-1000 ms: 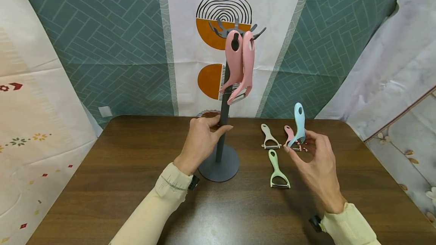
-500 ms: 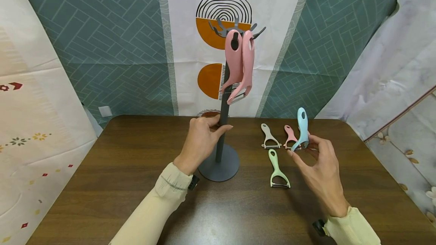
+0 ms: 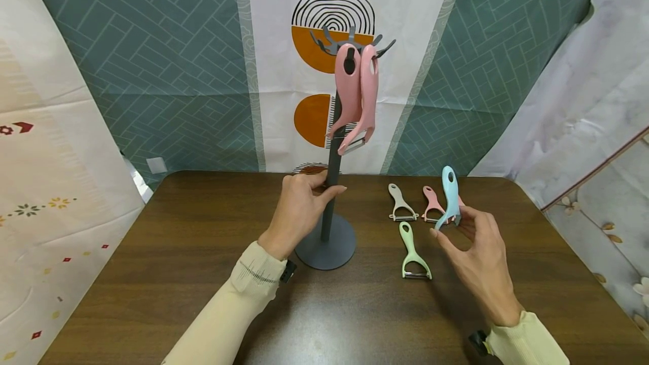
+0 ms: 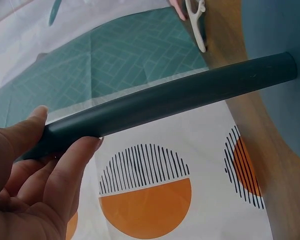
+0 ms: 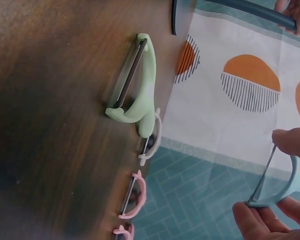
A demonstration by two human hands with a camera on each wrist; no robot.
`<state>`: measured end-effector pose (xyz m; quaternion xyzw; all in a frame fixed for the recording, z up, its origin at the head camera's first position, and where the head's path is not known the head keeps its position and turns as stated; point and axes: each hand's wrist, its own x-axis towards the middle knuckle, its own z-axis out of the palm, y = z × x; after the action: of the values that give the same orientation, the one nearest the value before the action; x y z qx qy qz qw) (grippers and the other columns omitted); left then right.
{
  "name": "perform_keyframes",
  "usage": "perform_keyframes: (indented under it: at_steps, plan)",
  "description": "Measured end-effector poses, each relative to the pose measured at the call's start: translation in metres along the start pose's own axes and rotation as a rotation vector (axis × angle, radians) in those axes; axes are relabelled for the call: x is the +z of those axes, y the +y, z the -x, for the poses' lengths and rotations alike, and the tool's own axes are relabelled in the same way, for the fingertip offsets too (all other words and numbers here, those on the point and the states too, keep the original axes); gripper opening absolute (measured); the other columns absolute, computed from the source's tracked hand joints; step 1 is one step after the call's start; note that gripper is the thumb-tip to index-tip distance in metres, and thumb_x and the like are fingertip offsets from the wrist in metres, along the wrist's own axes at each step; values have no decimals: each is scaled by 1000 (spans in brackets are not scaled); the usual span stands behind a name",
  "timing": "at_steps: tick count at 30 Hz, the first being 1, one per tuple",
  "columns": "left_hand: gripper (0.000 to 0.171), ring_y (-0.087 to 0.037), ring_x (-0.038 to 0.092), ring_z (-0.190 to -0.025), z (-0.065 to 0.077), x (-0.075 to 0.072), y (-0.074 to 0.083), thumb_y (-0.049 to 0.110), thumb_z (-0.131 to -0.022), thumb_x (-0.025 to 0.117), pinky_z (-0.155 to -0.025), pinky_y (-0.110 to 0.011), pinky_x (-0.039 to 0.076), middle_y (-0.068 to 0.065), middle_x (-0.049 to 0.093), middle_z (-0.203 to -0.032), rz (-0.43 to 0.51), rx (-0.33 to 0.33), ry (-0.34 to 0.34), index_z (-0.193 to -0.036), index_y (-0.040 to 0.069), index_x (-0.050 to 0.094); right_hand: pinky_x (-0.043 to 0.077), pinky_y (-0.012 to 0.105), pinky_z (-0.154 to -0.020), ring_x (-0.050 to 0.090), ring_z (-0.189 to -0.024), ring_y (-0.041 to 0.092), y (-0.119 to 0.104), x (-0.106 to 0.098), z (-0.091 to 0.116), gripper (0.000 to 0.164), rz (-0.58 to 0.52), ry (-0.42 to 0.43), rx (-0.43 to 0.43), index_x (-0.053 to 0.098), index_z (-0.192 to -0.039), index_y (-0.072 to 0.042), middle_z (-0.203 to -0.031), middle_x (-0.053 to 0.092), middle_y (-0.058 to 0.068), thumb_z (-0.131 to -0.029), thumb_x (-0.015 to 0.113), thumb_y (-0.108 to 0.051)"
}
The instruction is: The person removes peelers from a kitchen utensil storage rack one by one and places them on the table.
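My left hand [image 3: 298, 214] grips the pole of a dark grey hook stand [image 3: 327, 224], fingers behind it and thumb across the front. Two pink peelers [image 3: 347, 80] hang side by side from hooks at its top. In the right wrist view, my right hand [image 5: 295, 210] pinches a light blue peeler [image 5: 289, 182] by the two sides of its blade end. The head view shows that peeler's handle pointing up, above the table. Left of this hand lie a green peeler [image 3: 413, 252], a whitish peeler [image 3: 400, 203] and a pink peeler [image 3: 432, 203].
Another pink peeler [image 5: 124, 233] is partly visible at the bottom of the right wrist view; the blue one mostly covers it in the head view. Several bare hooks [image 3: 327, 35] spread around the stand's top. Patterned cloth [image 3: 177, 72] hangs behind the brown table [image 3: 203, 213].
My right hand has moved slightly right and toward me, lowering the blue peeler a little. The left hand keeps its place on the pole, and the hanging peelers are unchanged.
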<state>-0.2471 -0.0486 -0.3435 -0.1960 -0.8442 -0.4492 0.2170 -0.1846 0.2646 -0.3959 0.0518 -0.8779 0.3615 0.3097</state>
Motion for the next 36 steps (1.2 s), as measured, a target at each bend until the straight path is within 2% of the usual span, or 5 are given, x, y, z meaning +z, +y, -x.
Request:
perform_keyframes:
  at_steps: [7, 16, 26, 33, 36]
  plan:
    - [25, -16, 74, -86, 0, 0, 1, 25, -88, 81, -65, -28, 59, -5, 78, -101, 9, -9, -6, -106, 8, 80, 39, -3, -90, 57, -104, 7, 4, -2, 4, 59, 58, -25, 24, 59, -126, 1, -115, 58, 13, -79, 89, -14]
    - [26, -15, 76, -83, 1, 1, 0, 26, -88, 80, -65, -27, 60, -5, 78, -102, 25, -1, -1, -108, 8, 80, 38, -3, -88, 56, -105, 21, 14, -3, 10, 57, 88, -56, 6, 59, -124, 1, -117, 58, 14, -78, 90, -16]
    - [25, -17, 77, -85, 1, 1, 1, 25, -88, 80, -65, -28, 61, -5, 78, -103, 30, -17, -5, -108, 8, 80, 39, -2, -86, 57, -100, 20, 20, -4, 13, 56, 118, -59, -14, 59, -122, 3, -111, 58, 14, -78, 90, -13]
    - [22, -17, 74, -84, 1, 0, 0, 24, -88, 81, -63, -28, 58, -4, 78, -99, 14, -5, 5, -104, 8, 81, 45, 18, -82, 62, -94, 30, 24, -4, 18, 55, 166, -77, -17, 60, -118, 3, -105, 58, 15, -75, 91, -14]
    - [22, -16, 75, -83, 1, 1, 0, 24, -88, 80, -63, -28, 59, -4, 78, -99, 19, -9, 0, -104, 8, 81, 44, 21, -80, 62, -94, 31, 25, -4, 19, 54, 185, -93, -15, 61, -117, 3, -104, 59, 15, -76, 90, -16]
